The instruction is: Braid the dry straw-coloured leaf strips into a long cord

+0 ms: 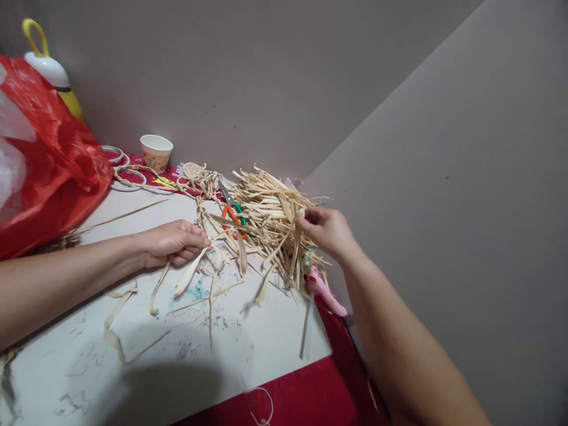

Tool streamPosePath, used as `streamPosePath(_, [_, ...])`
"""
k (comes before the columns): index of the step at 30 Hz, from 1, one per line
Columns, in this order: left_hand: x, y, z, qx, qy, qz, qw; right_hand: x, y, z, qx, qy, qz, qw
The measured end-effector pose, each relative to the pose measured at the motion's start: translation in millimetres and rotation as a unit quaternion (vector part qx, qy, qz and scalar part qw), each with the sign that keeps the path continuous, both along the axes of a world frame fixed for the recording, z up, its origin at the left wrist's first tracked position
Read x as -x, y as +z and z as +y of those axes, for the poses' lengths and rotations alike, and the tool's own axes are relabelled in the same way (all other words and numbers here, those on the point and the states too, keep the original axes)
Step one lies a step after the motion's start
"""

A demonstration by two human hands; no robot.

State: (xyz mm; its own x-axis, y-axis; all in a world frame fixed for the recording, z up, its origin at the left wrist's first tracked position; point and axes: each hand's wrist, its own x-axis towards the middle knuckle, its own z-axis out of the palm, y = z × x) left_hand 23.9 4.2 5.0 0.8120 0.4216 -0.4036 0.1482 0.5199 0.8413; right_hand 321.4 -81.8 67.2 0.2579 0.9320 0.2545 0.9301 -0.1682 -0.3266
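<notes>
My left hand [183,242] is closed over the white board, pinching the end of a braided straw cord [200,214]; loose strips hang below it. My right hand [323,228] is closed at the right side of a heap of dry straw strips [266,204], with its thumb and forefinger pinching a pale strip. Scissors with orange and green handles [233,220] lie between the hands, partly under straw. A pink-handled tool [326,291] sits just below the heap, its other end hidden.
A paper cup [157,152], white rings [128,179] and a coiled straw piece [195,171] stand or lie along the wall. At the left are a red plastic bag [57,154] and a yellow-and-white bottle [51,70]. Red cloth [284,393] shows beyond the board [266,337].
</notes>
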Motion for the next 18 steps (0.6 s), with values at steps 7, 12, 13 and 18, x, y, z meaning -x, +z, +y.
streamPosePath(7, [2.8,-4.2,-0.5,-0.006,-0.002,-0.010,1.000,-33.1,-3.6,15.9,-0.027,-0.094,-0.069,0.993])
streamPosePath(12, [3.2,-5.7,0.4,-0.009,-0.008,-0.022,1.000,-42.7,-3.2,20.0,-0.076,-0.136,-0.068,0.985])
streamPosePath(13, [3.5,-5.8,0.6,-0.011,-0.008,-0.023,1.000,-42.6,-2.0,21.8,-0.096,-0.139,-0.065,0.983])
streamPosePath(18, [3.9,-6.1,1.2,-0.013,-0.009,-0.024,1.000,-30.3,1.7,42.1,-0.126,-0.094,-0.095,0.983])
